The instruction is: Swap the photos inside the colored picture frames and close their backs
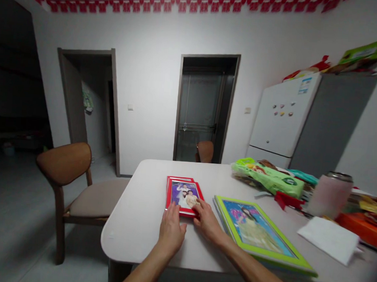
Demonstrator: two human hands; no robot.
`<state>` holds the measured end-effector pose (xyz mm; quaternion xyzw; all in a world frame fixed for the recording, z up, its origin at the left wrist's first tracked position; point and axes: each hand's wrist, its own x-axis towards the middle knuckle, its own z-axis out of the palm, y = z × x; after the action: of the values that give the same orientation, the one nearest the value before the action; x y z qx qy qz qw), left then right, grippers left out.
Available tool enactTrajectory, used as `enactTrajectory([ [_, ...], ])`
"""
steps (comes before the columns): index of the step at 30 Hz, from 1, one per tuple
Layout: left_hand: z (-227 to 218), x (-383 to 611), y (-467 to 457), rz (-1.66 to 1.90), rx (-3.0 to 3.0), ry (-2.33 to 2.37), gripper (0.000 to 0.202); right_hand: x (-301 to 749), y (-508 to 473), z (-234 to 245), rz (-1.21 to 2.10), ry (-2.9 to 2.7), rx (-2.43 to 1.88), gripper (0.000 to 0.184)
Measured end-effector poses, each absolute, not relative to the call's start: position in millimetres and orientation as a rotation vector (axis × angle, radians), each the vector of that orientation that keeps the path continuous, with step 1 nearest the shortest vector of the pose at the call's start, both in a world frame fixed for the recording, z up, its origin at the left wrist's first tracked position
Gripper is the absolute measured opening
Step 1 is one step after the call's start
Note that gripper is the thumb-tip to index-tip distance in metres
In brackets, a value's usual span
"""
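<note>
A red picture frame (184,194) with a photo on a purple background lies on the table. Under it and slightly offset, the edge of another red frame (180,178) shows along the top. My left hand (172,229) rests at the lower left edge of the upper frame, fingers stretched out flat and thumb apart. At its lower right corner, my right hand (206,221) has bent fingers on top and the thumb at the near edge. To the right of that hand lies a larger lime-green picture frame (262,230) with a photo on blue, apparently on top of something of similar size.
The white table (138,236) has a rounded left corner. On its right side are a green package (269,176), a pink jar (330,194), a folded white paper (329,238) and an orange box (363,228). A wooden chair (64,163) stands left; a fridge (282,117) is behind.
</note>
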<state>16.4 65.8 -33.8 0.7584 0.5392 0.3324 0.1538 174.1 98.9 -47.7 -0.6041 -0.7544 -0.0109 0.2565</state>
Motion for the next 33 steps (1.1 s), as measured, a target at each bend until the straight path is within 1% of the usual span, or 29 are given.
enactTrajectory([
  [3, -35, 22, 63, 0.864, 2.346, 1.521, 0.061, 181, 70, -56, -0.006, -2.031, -1.496, 0.03],
  [4, -36, 26, 61, 0.827, 2.403, 1.497, 0.059, 182, 62, -59, 0.014, -2.014, -1.472, 0.029],
  [8, -40, 41, 47, 0.711, 2.564, 1.399, 0.04, 183, 37, -62, 0.165, -1.907, -1.367, 0.027],
  [10, -38, 44, 41, 0.685, 2.614, 1.389, 0.039, 182, 30, -58, 0.266, -1.757, -1.32, 0.034],
  [12, -30, 43, 36, 0.682, 2.643, 1.404, 0.04, 180, 24, -51, 0.427, -1.525, -1.294, 0.046],
  [14, -16, 38, 28, 0.723, 2.649, 1.436, 0.041, 173, 19, -43, 0.639, -1.351, -1.231, 0.054],
  [16, 5, 32, 19, 0.835, 2.595, 1.494, 0.041, 159, 12, -34, 0.826, -1.328, -1.117, 0.055],
  [19, 38, 20, 2, 1.12, 2.367, 1.52, 0.042, 126, 1, -18, 0.95, -1.416, -0.924, 0.057],
  [21, 56, 10, -9, 1.326, 2.141, 1.422, 0.039, 104, -6, -8, 0.964, -1.462, -0.854, 0.058],
  [23, 66, 2, -17, 1.491, 1.886, 1.261, 0.032, 91, -14, -2, 0.939, -1.515, -0.861, 0.063],
  [25, 65, -4, -21, 1.577, 1.646, 1.112, 0.027, 87, -21, 0, 0.863, -1.588, -0.93, 0.072],
  [27, 56, -4, -22, 1.627, 1.45, 1.029, 0.027, 93, -27, -2, 0.755, -1.692, -1.013, 0.08],
  [29, 42, -2, -23, 1.666, 1.292, 0.974, 0.034, 103, -31, -8, 0.67, -1.812, -1.101, 0.082],
  [33, 14, 2, -28, 1.595, 1.132, 0.854, 0.064, 128, -36, -27, 0.545, -2.012, -1.231, 0.078],
])
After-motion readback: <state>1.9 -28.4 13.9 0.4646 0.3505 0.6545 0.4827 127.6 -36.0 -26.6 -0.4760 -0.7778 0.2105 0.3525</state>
